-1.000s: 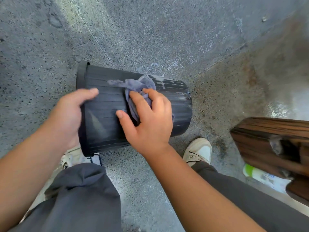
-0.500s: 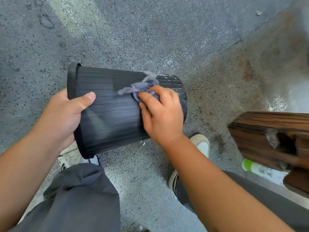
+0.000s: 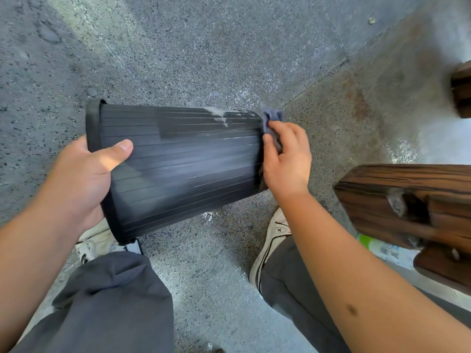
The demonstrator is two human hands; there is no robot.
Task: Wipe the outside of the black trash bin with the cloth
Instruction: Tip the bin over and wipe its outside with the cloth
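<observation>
The black trash bin (image 3: 178, 164) is held on its side above the speckled stone floor (image 3: 204, 47), rim toward the left. It is judged light and stiff — thin ribbed plastic, probably slick where wet (a pale soapy smear is seen near the top edge). The rim is clamped by the left hand (image 3: 84, 179), thumb laid over the ribs, a sound place for a hold. At the base end, the soft, crumpled grey cloth (image 3: 271, 118) is pressed against the bin by the curled fingers of the right hand (image 3: 288, 159).
</observation>
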